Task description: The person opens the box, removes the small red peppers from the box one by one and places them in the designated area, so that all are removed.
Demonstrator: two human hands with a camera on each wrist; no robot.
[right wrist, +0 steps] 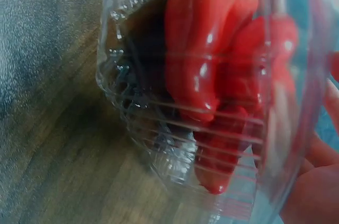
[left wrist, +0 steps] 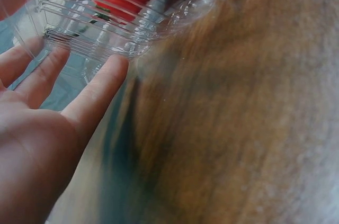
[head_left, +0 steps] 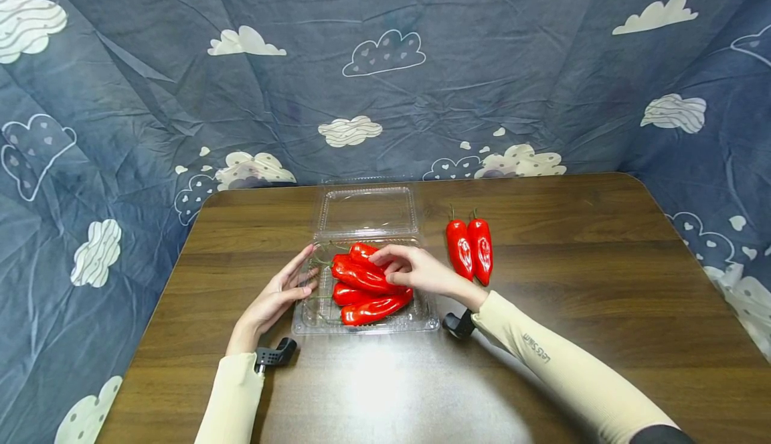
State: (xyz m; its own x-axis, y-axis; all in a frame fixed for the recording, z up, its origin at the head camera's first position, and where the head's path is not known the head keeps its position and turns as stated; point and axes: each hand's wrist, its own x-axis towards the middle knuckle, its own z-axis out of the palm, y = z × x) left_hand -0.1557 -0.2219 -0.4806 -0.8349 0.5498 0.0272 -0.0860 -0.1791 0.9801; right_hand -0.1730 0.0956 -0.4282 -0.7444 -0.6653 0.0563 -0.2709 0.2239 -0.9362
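Several glossy red peppers point(head_left: 376, 309) with thin green stems lie heaped in a clear plastic clamshell box point(head_left: 367, 329). My left hand point(head_left: 277, 293) rests against the box's left side, its fingers fairly straight; the left wrist view shows fingertips point(left wrist: 114, 65) at the ribbed clear wall. Over the heap, my right hand point(head_left: 415, 270) pinches the upper red pepper point(head_left: 361, 251) between thumb and bent fingers, which partly cover it. Seen through the box wall in the right wrist view, the heaped peppers point(right wrist: 193, 49) lie beside the right hand point(right wrist: 315, 181), which is partly out of frame.
The box's clear lid point(head_left: 367, 209) lies folded back toward the cloth. Two more red peppers point(head_left: 469, 250) lie side by side on the wooden table point(head_left: 578, 263), right of the box. Blue cloth point(head_left: 385, 116) with cloud prints hangs behind.
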